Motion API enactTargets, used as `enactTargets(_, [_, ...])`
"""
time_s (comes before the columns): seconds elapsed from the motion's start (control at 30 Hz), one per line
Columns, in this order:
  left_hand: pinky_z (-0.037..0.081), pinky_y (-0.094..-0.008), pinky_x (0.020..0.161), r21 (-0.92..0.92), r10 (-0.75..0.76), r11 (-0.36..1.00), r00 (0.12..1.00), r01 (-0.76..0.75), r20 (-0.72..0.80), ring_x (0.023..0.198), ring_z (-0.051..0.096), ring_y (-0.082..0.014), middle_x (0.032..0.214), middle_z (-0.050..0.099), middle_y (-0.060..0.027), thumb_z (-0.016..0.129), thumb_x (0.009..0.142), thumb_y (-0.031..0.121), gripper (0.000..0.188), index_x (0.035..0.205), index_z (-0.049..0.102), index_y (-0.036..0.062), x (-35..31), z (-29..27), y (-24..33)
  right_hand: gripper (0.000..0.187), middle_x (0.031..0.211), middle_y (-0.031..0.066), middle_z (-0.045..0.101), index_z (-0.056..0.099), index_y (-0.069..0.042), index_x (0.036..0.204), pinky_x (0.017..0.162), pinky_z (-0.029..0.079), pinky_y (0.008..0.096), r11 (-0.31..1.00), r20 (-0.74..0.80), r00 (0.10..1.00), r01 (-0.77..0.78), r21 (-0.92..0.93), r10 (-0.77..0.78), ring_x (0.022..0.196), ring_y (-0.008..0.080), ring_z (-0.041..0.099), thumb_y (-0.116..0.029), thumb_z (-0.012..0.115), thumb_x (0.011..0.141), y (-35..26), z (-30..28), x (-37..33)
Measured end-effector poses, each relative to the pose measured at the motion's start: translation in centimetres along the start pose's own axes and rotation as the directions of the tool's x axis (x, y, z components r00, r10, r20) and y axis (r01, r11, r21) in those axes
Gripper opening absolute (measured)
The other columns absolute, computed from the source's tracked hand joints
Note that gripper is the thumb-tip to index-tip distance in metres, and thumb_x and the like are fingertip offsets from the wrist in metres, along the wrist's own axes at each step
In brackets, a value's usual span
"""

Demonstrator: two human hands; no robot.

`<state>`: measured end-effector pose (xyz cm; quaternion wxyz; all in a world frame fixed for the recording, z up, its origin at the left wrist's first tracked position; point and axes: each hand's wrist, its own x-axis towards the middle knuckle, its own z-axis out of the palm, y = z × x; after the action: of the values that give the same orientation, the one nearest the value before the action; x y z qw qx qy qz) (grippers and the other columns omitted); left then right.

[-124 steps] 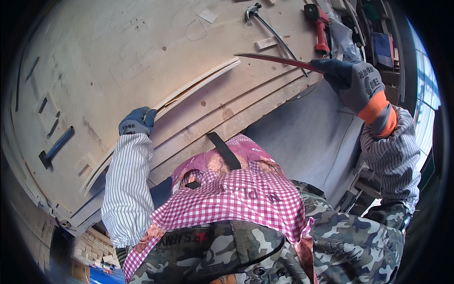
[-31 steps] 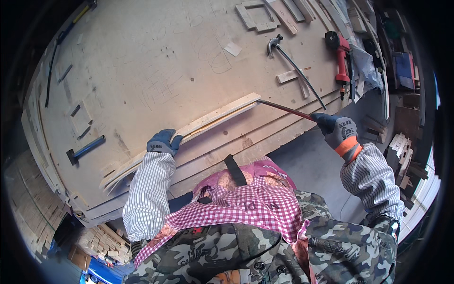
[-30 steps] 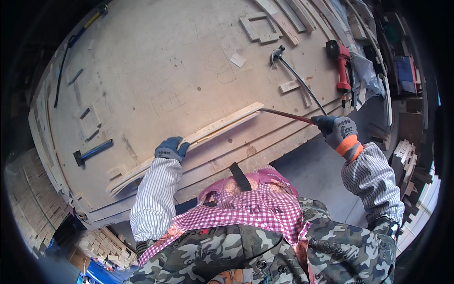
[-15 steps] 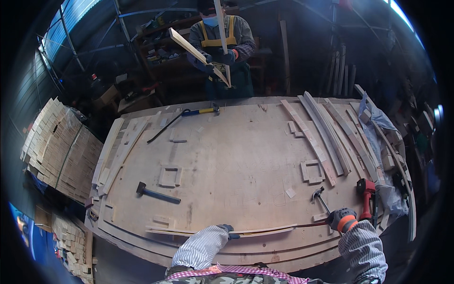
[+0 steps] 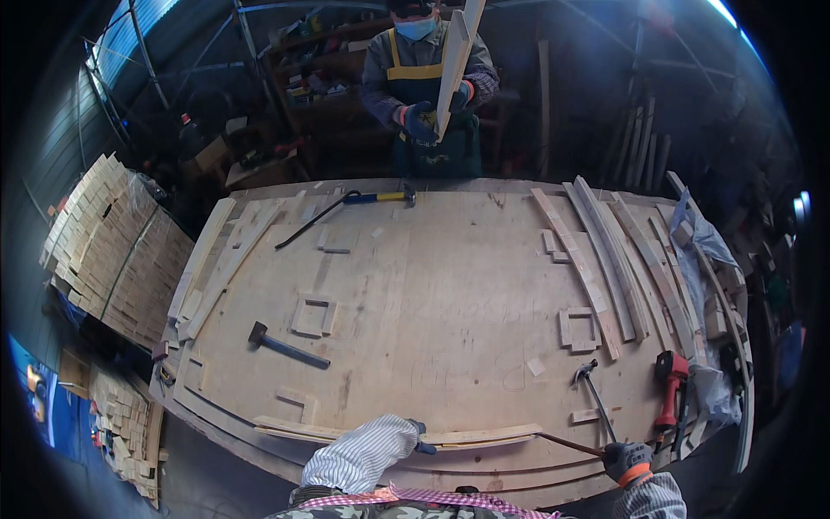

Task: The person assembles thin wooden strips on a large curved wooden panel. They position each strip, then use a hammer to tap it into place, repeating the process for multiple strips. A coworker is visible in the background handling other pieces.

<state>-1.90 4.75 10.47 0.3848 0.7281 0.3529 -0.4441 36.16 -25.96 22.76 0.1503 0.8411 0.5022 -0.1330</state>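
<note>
Long strips [image 5: 486, 436] are the landmark: near side of the counter [image 5: 432, 285], long axis left to right, right end slightly nearer the back than the sleeve-crossed middle looks; can't tell exactly. Sleeve covers part of them. Left hand [image 5: 421, 437] sits mid-strips, fingers curled round them, barely any gap. Right of it, strips run on to a free end; thin bar [image 5: 571, 445] meets that end, tip at or just touching it, bar slanting toward the person. Right hand [image 5: 626, 460] is beyond the strips' right end, fist closed round the bar's far end; nearer hand to that free end is unclear.

Containers, left to right: cardboard box [image 5: 207, 156], far behind strips' left end, contents not readable; crumpled plastic bag [image 5: 718, 391], behind and right of strips, can't tell what's inside.

Also: block stack [image 5: 121, 246] well left of strips; blue-handled hammer [image 5: 294, 352] behind their left part; claw hammer [image 5: 599, 403] and red power tool [image 5: 670, 385] right of and behind their right end.
</note>
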Motion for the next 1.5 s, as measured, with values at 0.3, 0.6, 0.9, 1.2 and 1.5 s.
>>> enactTargets(0.3, [0.042,-0.0393,0.094,0.063,0.115,0.993,0.96,-0.103,-0.254,0.111,0.054,-0.0279,0.121,0.056,-0.0114,0.068,0.067,0.061,0.077,0.123,0.051,0.0113,-4.8,-0.4,-0.1,0.019,0.064,0.0119,0.062,0.064,-0.014,0.07,0.055,0.045,0.046,1.0,-0.03,0.999,-0.015,0.023,0.016,0.061,0.0342,0.06,-0.033,0.067,0.074,6.0,7.4,-4.9])
enactTargets(0.6, [0.041,-0.0398,0.097,0.079,0.224,0.974,0.951,-0.211,-0.214,0.115,0.051,-0.0285,0.127,0.052,-0.0116,0.069,0.063,0.064,0.082,0.125,0.052,0.0125,-3.8,0.5,1.1,0.024,0.068,0.0082,0.065,0.065,-0.016,0.072,0.058,0.046,0.045,0.963,0.112,0.994,0.046,-0.265,-0.017,0.065,0.0295,0.063,-0.04,0.066,0.075,15.2,8.6,-3.4])
enactTargets(0.9, [0.048,-0.0414,0.084,0.26,0.335,0.938,0.788,-0.228,-0.517,0.102,0.057,-0.0302,0.116,0.056,-0.0107,0.065,0.068,0.061,0.072,0.12,0.053,0.0119,-4.0,2.1,0.7,0.019,0.066,0.0108,0.063,0.064,-0.014,0.085,0.058,0.047,0.0465,0.914,0.003,0.983,0.174,-0.368,-0.186,0.061,0.0315,0.062,-0.03,0.064,0.076,21.3,11.9,1.7])
enactTargets(1.2, [0.046,-0.0402,0.088,0.435,0.415,0.89,-0.15,-0.135,-0.897,0.101,0.056,-0.0223,0.109,0.056,-0.0067,0.065,0.066,0.014,0.035,0.099,0.052,0.0132,-5.5,4.2,-3.8,0.017,0.077,0.0115,0.063,0.06,-0.009,0.089,0.058,0.048,0.0411,0.988,-0.009,0.999,0.051,-0.143,-0.053,0.068,0.03,0.06,-0.023,0.062,0.079,26.3,8.1,3.6])
enactTargets(1.5, [0.046,-0.0377,0.089,0.27,0.283,0.955,0.105,-0.124,-0.953,0.102,0.054,-0.0254,0.114,0.053,-0.0064,0.063,0.067,0.008,0.043,0.106,0.047,0.0158,3.2,6.4,-1.5,0.014,0.08,0.0005,0.063,0.06,-0.002,0.096,0.06,0.043,0.024,0.685,-0.066,0.94,-0.195,0.701,0.335,0.069,0.0121,0.056,-0.007,0.057,0.084,14.1,6.4,-2.7])
